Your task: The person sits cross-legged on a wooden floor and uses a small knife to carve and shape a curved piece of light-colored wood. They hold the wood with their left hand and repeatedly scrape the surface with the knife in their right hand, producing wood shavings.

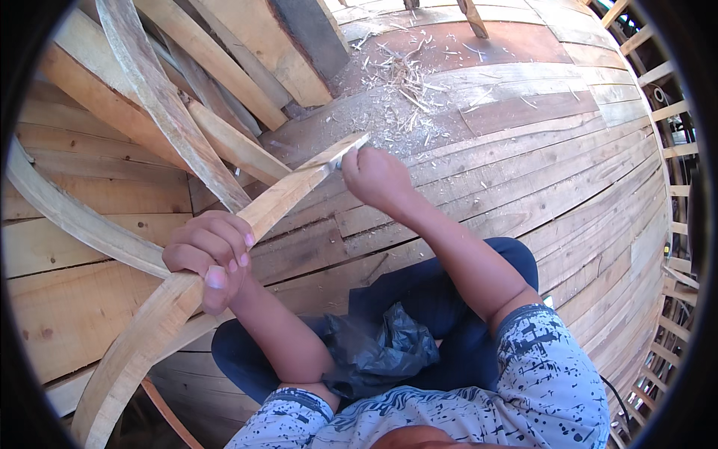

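A long curved wooden beam [280,200] slants from the lower left up to the middle of the head view. My left hand [213,258] is wrapped round its middle, with the thumb on the near side. Close to the beam's far end, my right hand [376,178] is closed in a fist against the side of the wood. A small greyish bit [338,163] shows between that fist and the beam; the rest of what the fist holds is hidden. A dark plastic bag [385,348] lies crumpled in my lap between my crossed legs.
Wood shavings [407,82] are scattered over the plank floor [479,187] ahead. Several rough boards [161,105] lean at the upper left, some crossing behind the beam. Another curved timber [82,217] arcs at the left. A slatted frame [679,191] edges the floor at the right.
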Action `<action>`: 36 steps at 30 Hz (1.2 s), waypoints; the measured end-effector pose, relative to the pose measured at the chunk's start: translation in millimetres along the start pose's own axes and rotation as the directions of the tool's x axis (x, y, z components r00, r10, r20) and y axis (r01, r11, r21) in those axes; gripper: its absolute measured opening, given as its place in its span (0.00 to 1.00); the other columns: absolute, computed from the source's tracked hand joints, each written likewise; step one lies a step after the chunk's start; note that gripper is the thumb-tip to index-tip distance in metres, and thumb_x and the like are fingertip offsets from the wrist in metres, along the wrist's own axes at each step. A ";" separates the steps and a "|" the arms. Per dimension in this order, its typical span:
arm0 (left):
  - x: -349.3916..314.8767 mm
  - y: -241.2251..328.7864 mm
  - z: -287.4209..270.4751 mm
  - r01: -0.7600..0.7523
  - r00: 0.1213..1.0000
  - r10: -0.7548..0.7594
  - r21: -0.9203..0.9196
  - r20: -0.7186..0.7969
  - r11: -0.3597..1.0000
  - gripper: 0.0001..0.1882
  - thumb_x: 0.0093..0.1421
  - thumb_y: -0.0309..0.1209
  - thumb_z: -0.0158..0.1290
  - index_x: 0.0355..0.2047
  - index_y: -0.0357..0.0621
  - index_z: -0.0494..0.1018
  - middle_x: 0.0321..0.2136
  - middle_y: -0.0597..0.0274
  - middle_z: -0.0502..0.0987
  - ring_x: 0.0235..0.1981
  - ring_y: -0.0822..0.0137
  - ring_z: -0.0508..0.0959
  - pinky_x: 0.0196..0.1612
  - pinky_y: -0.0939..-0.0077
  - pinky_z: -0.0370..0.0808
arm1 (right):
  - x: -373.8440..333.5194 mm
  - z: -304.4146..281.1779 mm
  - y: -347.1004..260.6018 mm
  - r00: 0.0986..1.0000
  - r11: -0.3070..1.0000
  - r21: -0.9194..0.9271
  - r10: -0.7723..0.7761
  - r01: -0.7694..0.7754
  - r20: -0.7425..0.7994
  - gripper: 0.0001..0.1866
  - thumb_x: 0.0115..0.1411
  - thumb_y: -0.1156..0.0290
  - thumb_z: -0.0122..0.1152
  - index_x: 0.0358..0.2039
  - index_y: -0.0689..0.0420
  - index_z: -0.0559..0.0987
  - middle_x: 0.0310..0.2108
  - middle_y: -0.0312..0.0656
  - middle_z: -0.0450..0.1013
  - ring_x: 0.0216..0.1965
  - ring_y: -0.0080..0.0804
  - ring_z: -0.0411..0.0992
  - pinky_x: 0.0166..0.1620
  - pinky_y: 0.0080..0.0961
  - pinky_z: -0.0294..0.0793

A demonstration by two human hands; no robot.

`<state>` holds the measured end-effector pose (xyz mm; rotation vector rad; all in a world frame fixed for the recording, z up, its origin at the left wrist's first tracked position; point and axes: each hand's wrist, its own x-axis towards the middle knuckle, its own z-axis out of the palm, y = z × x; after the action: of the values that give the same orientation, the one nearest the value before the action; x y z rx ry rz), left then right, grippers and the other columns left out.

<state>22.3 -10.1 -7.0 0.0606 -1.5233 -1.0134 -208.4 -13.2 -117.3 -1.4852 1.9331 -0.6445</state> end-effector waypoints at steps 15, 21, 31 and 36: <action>2.6 -0.7 9.0 0.014 1.000 -0.014 0.012 -0.002 1.000 0.09 0.49 0.25 0.55 0.20 0.47 0.65 0.14 0.65 0.69 0.13 0.70 0.71 0.23 0.72 0.76 | 12.6 9.9 9.5 0.998 0.999 -0.032 0.035 -0.036 -0.042 0.26 0.65 0.59 0.41 0.26 0.66 0.81 0.28 0.63 0.77 0.30 0.64 0.76 0.40 0.55 0.75; 0.2 -0.4 0.1 0.004 1.000 -0.004 0.016 -0.005 1.000 0.09 0.50 0.25 0.54 0.20 0.47 0.64 0.14 0.65 0.68 0.13 0.69 0.70 0.22 0.72 0.75 | 11.9 11.2 14.0 0.997 0.995 -0.076 0.052 -0.057 -0.059 0.27 0.66 0.59 0.41 0.23 0.65 0.81 0.27 0.62 0.77 0.30 0.66 0.76 0.39 0.55 0.76; 3.9 -4.4 3.0 -0.001 1.000 0.001 -0.003 -0.001 1.000 0.09 0.49 0.24 0.55 0.21 0.46 0.65 0.14 0.65 0.68 0.13 0.70 0.70 0.22 0.72 0.75 | 23.6 16.9 36.0 0.996 0.997 -0.047 0.061 -0.064 -0.062 0.26 0.66 0.58 0.40 0.28 0.63 0.83 0.30 0.61 0.79 0.34 0.61 0.79 0.42 0.52 0.78; 0.9 -2.9 4.1 0.005 1.000 -0.005 -0.006 -0.004 1.000 0.09 0.49 0.24 0.55 0.21 0.46 0.65 0.14 0.65 0.68 0.13 0.69 0.70 0.23 0.71 0.75 | 6.0 5.4 3.3 0.998 0.981 -0.181 0.062 -0.062 -0.007 0.24 0.66 0.59 0.43 0.27 0.63 0.83 0.28 0.59 0.79 0.32 0.58 0.80 0.37 0.51 0.79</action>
<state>17.2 -10.2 -7.6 0.0619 -1.5165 -1.0212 -207.8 -18.2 -124.4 -1.5256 2.0768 -0.4511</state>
